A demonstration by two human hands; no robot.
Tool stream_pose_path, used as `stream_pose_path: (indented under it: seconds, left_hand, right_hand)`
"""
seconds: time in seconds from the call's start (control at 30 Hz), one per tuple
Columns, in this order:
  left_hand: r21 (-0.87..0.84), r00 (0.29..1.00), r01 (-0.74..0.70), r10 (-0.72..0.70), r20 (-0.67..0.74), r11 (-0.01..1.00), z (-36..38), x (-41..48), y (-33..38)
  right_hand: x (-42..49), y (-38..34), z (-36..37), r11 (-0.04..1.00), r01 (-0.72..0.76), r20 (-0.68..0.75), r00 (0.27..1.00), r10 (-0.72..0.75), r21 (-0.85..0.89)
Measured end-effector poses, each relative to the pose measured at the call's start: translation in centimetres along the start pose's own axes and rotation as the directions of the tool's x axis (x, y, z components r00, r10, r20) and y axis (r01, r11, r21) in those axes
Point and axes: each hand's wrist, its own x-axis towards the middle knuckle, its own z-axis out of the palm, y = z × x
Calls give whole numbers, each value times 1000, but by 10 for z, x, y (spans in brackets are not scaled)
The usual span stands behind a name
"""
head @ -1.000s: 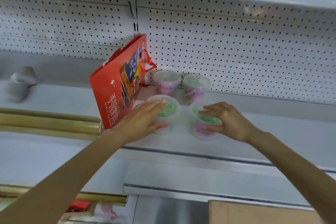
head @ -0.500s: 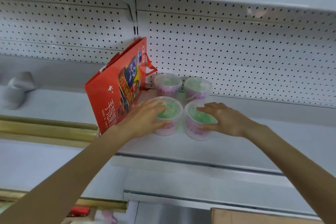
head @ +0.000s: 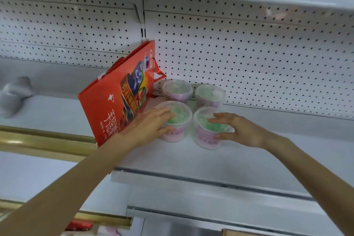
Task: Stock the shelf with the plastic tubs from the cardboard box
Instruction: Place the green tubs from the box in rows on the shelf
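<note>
Since both front tubs stand upright on the shelf point(head: 191, 161) with their lids facing up, the relation that matters is front to back. The front-left tub point(head: 175, 137) sits just ahead of the back-left tub point(head: 177, 90), and the front-right tub point(head: 206, 141) just ahead of the back-right tub point(head: 209, 95). A narrow strip of shelf shows between the two rows, and the back pair is close to the pegboard panel point(head: 249, 53). Each front tub lies directly under its own hand, so neither arm has to cross. The left hand point(head: 147, 126) lays its fingers nearly flat across the lid and sets its thumb against the wall, a loose grip over the rim. The right hand point(head: 239, 130) arches its fingers over the other lid with the thumb pressed low on the side, a wider grip clasping that tub. The two front tubs stand just beside each other, and the left one is near the leaning red bag point(head: 115, 105). Any last nudge would probably go straight back toward the panel. After letting go, the cardboard box point(head: 249, 233), whose corner shows at the bottom edge, looks nearer the right hand.
</note>
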Motion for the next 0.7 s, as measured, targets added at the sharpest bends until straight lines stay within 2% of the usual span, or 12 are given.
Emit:
stream_pose_path:
  seconds: [0.1, 0.27, 0.53, 0.63, 0.7]
  left_hand:
    - [7, 1000, -11, 11, -2, 1000, -1, 3, -1]
    - [79, 1000, -29, 28, 7, 996, -4, 7, -1]
    - [76, 999, 47, -46, -15, 996, -3, 13, 6]
    - [53, 997, 79, -78, -11, 995, -2, 10, 11]
    - [19, 994, 100, -99, -34, 995, -2, 10, 14]
  right_hand:
    - [2, 2, 2, 1000, -7, 8, 1000, 7, 24]
    - [4, 3, 0, 998, -25, 43, 999, 28, -63]
    - [5, -13, 4, 986, -74, 97, 991, 89, -146]
    - [3, -21, 5, 986, -87, 29, 995, 92, -145]
    - [5, -24, 9, 975, -78, -42, 997, 71, -209]
